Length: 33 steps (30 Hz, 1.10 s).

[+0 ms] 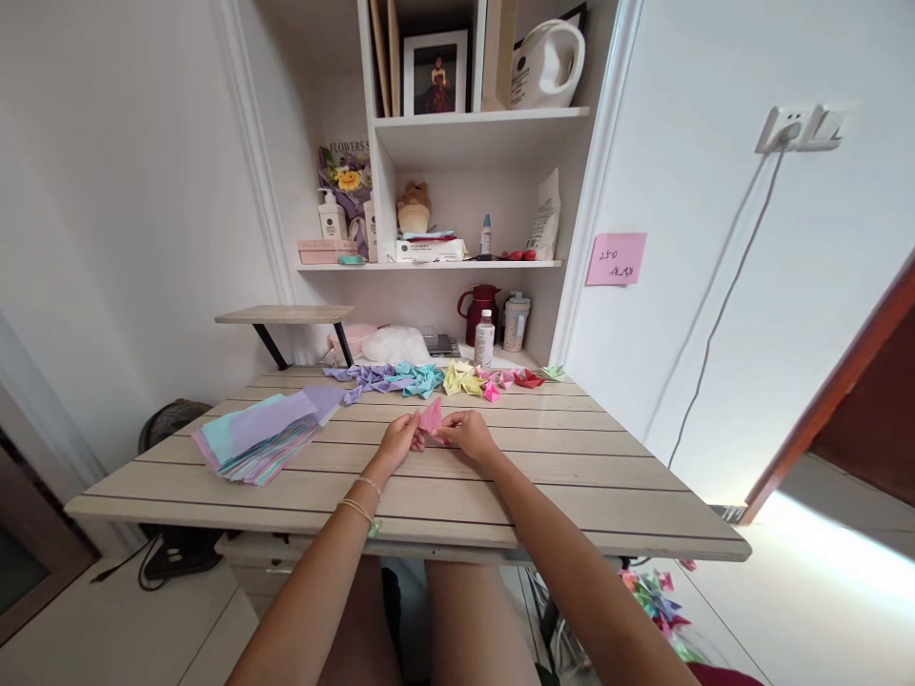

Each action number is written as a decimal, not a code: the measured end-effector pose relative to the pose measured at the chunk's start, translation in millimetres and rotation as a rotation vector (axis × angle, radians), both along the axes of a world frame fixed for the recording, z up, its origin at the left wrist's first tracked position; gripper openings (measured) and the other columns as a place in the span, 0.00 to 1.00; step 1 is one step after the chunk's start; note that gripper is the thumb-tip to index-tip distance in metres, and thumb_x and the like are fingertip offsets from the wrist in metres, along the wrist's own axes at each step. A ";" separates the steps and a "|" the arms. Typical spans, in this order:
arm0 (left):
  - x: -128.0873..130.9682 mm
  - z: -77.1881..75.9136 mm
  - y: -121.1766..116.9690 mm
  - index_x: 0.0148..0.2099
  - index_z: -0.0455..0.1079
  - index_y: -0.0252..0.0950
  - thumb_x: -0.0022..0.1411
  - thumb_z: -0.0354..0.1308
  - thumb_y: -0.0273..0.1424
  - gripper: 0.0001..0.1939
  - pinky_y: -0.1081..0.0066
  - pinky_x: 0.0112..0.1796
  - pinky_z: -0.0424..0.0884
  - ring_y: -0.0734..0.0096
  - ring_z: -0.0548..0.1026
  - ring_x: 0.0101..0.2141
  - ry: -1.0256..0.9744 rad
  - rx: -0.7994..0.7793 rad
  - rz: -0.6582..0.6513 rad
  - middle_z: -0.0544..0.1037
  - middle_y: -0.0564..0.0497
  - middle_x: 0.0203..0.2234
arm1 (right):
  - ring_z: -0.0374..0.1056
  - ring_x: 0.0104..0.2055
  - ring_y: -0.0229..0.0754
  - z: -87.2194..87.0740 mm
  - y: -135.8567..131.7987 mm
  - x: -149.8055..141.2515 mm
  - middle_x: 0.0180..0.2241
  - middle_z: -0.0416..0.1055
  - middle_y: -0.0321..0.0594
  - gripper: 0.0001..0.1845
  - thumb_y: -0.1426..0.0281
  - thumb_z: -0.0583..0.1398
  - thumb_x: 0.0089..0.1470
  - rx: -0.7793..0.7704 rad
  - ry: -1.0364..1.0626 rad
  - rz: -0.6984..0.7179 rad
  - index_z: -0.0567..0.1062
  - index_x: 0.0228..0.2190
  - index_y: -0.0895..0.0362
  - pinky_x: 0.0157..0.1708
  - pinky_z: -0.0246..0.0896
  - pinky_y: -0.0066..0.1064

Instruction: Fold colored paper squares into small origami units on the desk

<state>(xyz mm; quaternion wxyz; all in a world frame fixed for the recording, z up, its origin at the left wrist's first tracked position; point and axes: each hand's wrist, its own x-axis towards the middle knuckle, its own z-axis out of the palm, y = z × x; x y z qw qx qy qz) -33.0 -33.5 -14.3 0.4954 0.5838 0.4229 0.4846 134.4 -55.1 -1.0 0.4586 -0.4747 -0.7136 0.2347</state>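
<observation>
My left hand (400, 436) and my right hand (468, 433) meet over the middle of the wooden table (500, 495), both pinching a small pink folded paper (430, 416) between their fingertips. To the left lies a fanned stack of pastel paper sheets (261, 433). Along the table's far edge runs a row of folded paper pieces (429, 378) in purple, blue, yellow, pink, red and green.
Behind the table stand shelves with bottles, a red jug (482, 312), a framed picture and a white kettle (547, 62). A pink note (616, 258) is stuck on the right wall. More folded pieces (654, 595) lie on the floor at the right.
</observation>
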 end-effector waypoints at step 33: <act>0.4 0.2 -1.2 0.21 0.62 0.34 0.52 0.50 0.45 0.19 0.76 0.17 0.53 0.80 0.58 0.12 0.027 0.061 -0.178 0.62 0.57 0.09 | 0.49 0.17 0.30 -4.2 -2.4 -10.9 0.13 0.57 0.28 0.21 0.56 0.64 0.36 -0.240 0.451 0.338 0.63 0.13 0.58 0.19 0.44 0.24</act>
